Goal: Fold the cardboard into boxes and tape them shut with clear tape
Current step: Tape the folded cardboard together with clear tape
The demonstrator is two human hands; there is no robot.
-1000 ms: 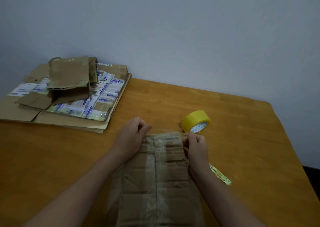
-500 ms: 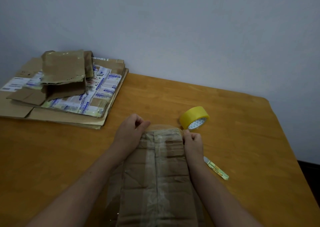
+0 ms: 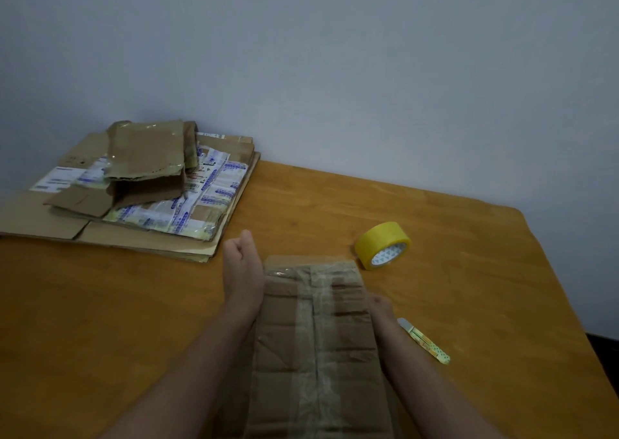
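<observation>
The person looks to be at the taping stage on one box, pressing down the clear tape at its far end.

The left hand [image 3: 243,271] sits against the box's left side near the far corner. Its fingers are curled in with the thumb on top, but there's no telling if they're pinching a tape edge or just pushing. The box [image 3: 318,338] is long and narrow and lies right in front of the person, mid-table, running away from them. One shiny strip runs down the top seam and another crosses the far end. The right hand [image 3: 380,308] is tucked behind the box's right side, so only the back of it shows and its fingers can't be made out.

Next move is probably rubbing the tape ends flat down both sides so they don't lift. That takes firm, even pressure, since the cardboard looks creased and soft. After that, it's on to a fresh piece.

As for the other stuff, the stack [image 3: 110,234] of flat cardboard sits at the far left of the table [image 3: 485,287], well apart from the box, so it'll be a reach. The tape roll [image 3: 382,246] stands tilted just beyond the box's far right corner, close enough to get bumped. A small cutter [image 3: 423,339] lies near the right wrist, so the blade end is worth watching.
</observation>
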